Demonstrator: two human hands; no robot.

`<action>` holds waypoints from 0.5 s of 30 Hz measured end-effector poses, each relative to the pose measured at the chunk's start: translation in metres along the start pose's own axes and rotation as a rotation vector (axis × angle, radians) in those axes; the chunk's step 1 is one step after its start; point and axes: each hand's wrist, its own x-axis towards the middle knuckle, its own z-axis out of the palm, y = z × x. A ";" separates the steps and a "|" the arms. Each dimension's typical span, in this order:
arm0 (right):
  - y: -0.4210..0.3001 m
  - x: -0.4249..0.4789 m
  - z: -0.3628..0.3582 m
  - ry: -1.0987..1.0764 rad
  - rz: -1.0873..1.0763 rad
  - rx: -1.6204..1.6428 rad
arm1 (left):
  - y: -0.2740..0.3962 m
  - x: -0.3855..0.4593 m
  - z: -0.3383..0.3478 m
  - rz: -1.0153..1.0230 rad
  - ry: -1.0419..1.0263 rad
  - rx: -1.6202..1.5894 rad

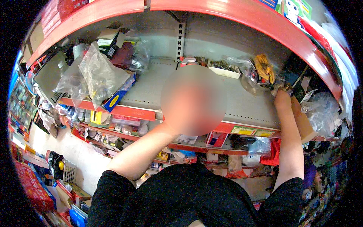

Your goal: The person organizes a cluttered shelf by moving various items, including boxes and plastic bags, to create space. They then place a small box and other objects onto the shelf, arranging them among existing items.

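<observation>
A round blur covers my left hand (187, 105) over the grey metal shelf (149, 90), so its fingers and anything in them are hidden. My right hand (283, 98) reaches to the shelf's right part, beside an open cardboard box (303, 122); its fingertips are at small dark items, and the grip is unclear. Left of it lie an orange-yellow bundle (264, 68) and clear plastic bags (249, 66). A shallow white box of small dark parts (224, 71) stands farther back, near the middle.
Plastic bags (97, 73), a blue box (116, 99) and cartons crowd the shelf's left end. A red shelf edge (241, 14) arches overhead. Lower shelves hold packaged goods. A plastic basket (69, 171) stands on the floor at lower left. Clear plastic packaging (322, 113) fills the right end.
</observation>
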 end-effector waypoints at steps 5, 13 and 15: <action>0.000 0.000 0.009 0.006 0.008 -0.010 | -0.011 -0.006 0.006 -0.007 0.007 0.002; -0.011 -0.032 -0.062 0.034 -0.079 0.157 | -0.015 -0.007 0.009 0.027 0.025 0.016; -0.027 -0.046 -0.095 0.022 -0.125 0.268 | -0.001 0.000 0.000 0.009 -0.018 0.005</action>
